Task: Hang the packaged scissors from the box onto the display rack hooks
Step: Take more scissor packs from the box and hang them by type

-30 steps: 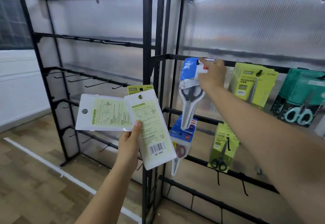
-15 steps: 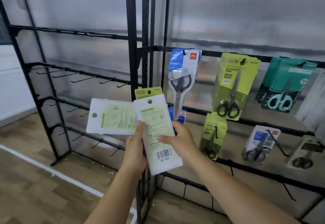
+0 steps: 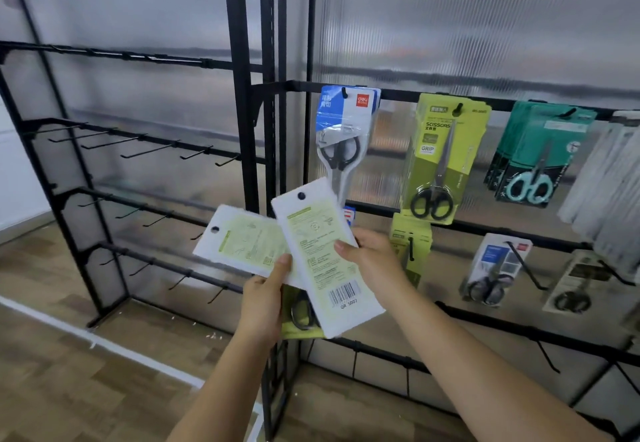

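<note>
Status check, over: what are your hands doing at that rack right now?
Left hand grips fanned scissor packs. Right hand pinches front pack. Not yet hung. Hooks free, nothing blocking.

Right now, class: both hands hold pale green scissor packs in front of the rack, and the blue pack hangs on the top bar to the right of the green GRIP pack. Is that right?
Not quite. In the head view the blue pack hangs to the left of the green GRIP pack, not the right. The left hand and right hand do hold pale green packs before the rack.
</note>
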`<state>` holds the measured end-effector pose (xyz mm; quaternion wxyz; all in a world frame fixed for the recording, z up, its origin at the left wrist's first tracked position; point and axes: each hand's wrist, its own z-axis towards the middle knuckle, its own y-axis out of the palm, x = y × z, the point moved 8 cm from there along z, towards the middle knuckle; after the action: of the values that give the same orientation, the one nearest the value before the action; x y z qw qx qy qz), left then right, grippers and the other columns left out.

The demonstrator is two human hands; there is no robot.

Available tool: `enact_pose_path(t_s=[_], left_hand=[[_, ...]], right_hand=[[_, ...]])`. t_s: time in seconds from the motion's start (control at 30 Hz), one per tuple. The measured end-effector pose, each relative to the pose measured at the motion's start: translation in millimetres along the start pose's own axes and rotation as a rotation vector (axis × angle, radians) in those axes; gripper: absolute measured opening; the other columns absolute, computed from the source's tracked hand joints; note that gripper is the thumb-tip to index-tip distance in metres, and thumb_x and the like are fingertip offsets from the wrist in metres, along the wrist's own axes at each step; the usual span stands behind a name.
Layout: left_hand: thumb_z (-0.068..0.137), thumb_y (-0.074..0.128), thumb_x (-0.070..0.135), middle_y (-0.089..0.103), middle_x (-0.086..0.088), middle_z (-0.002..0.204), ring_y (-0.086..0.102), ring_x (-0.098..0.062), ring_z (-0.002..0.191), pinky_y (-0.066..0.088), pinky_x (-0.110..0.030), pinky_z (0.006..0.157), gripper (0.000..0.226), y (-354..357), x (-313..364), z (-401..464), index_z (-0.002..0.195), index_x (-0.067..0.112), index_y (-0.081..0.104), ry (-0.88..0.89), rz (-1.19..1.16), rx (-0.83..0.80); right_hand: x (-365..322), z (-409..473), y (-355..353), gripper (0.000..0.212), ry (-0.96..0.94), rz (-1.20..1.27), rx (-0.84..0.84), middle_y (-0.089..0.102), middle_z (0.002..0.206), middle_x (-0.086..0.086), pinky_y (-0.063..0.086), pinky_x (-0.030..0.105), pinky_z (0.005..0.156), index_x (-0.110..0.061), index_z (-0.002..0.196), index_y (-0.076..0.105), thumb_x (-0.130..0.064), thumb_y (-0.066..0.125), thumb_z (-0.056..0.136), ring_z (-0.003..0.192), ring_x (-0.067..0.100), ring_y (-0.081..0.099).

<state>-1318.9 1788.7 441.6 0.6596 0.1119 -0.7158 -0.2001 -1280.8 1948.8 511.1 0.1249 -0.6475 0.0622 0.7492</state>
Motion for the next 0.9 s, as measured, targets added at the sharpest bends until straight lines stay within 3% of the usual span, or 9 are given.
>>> enact_pose_path(t_s=[0.13,0.23,0.37,0.43,0.53,0.63,0.73,0.8,0.9], left_hand=[[0.094,0.055,0.024,0.075,0.005,0.096,0.071,-0.009,0.087,0.053,-0.015,0.06,0.018,15,0,-7,0.097,0.016,0.071,0.033,0.109,-0.159],[0.09,0.053,0.037,0.073,0.008,0.102,0.068,-0.006,0.095,0.051,-0.017,0.07,0.032,11,-3,-7,0.107,0.016,0.068,0.032,0.154,-0.142],[0.09,0.04,0.056,0.072,0.011,0.105,0.066,-0.003,0.096,0.05,-0.013,0.067,0.044,9,-7,-7,0.111,0.028,0.067,0.038,0.269,-0.175],[0.087,0.036,0.06,0.071,0.008,0.11,0.066,-0.006,0.102,0.052,-0.022,0.078,0.05,16,-14,-9,0.116,0.03,0.064,-0.015,0.208,-0.253],[0.092,0.051,0.033,0.069,-0.006,0.114,0.066,-0.02,0.105,0.05,-0.036,0.088,0.034,17,-24,-9,0.12,0.015,0.058,-0.131,0.027,-0.247],[0.087,0.05,-0.011,0.073,-0.007,0.091,0.069,-0.023,0.086,0.054,-0.034,0.07,0.029,4,-26,-6,0.108,0.006,0.059,-0.141,-0.072,-0.1],[0.086,0.044,-0.018,0.072,-0.005,0.083,0.067,-0.023,0.078,0.057,-0.038,0.065,0.035,-8,-21,-2,0.1,0.011,0.06,-0.118,-0.159,0.022],[0.088,0.042,-0.016,0.071,-0.007,0.09,0.067,-0.026,0.08,0.056,-0.045,0.073,0.038,-7,-18,1,0.102,0.014,0.06,-0.115,-0.18,0.04],[0.09,0.035,-0.015,0.068,-0.006,0.095,0.064,-0.025,0.084,0.053,-0.04,0.074,0.041,4,-14,-1,0.11,0.016,0.052,-0.087,-0.197,0.031]], right_hand=[[9,4,-1,0.013,0.052,-0.191,0.047,0.066,0.087,-0.009,0.052,0.021,0.06,-0.024,0.083,0.067,-0.012,0.062,0.088,0.081,0.013,0.066],[11,2,-5,0.011,0.02,-0.266,0.117,0.05,0.109,0.001,0.051,0.032,0.084,-0.007,0.095,0.069,-0.01,0.065,0.086,0.098,0.019,0.057],[18,-6,0,0.011,0.052,-0.142,0.083,0.066,0.105,0.011,0.055,0.035,0.076,-0.008,0.098,0.067,-0.006,0.06,0.088,0.091,0.023,0.065],[22,-7,-1,0.011,0.08,-0.114,0.104,0.068,0.102,0.012,0.056,0.038,0.077,-0.009,0.097,0.066,-0.006,0.059,0.089,0.09,0.025,0.066],[24,-7,-6,0.011,0.089,-0.06,0.18,0.069,0.097,0.009,0.056,0.038,0.074,-0.015,0.087,0.065,-0.006,0.058,0.089,0.088,0.026,0.066],[31,-11,-20,0.02,0.108,0.052,0.3,0.07,0.092,0.007,0.056,0.041,0.076,-0.022,0.077,0.064,-0.006,0.059,0.089,0.086,0.027,0.066],[34,-15,-35,0.022,0.049,0.064,0.376,0.066,0.101,0.016,0.054,0.046,0.084,-0.024,0.077,0.065,-0.005,0.062,0.087,0.092,0.032,0.064],[28,-17,-38,0.02,-0.059,-0.011,0.396,0.062,0.102,0.01,0.052,0.035,0.086,-0.022,0.081,0.066,-0.004,0.062,0.086,0.096,0.029,0.061],[1,-22,-35,0.016,-0.357,-0.246,0.433,0.054,0.103,-0.005,0.039,0.004,0.084,-0.005,0.094,0.072,0.002,0.065,0.081,0.1,0.015,0.056]])
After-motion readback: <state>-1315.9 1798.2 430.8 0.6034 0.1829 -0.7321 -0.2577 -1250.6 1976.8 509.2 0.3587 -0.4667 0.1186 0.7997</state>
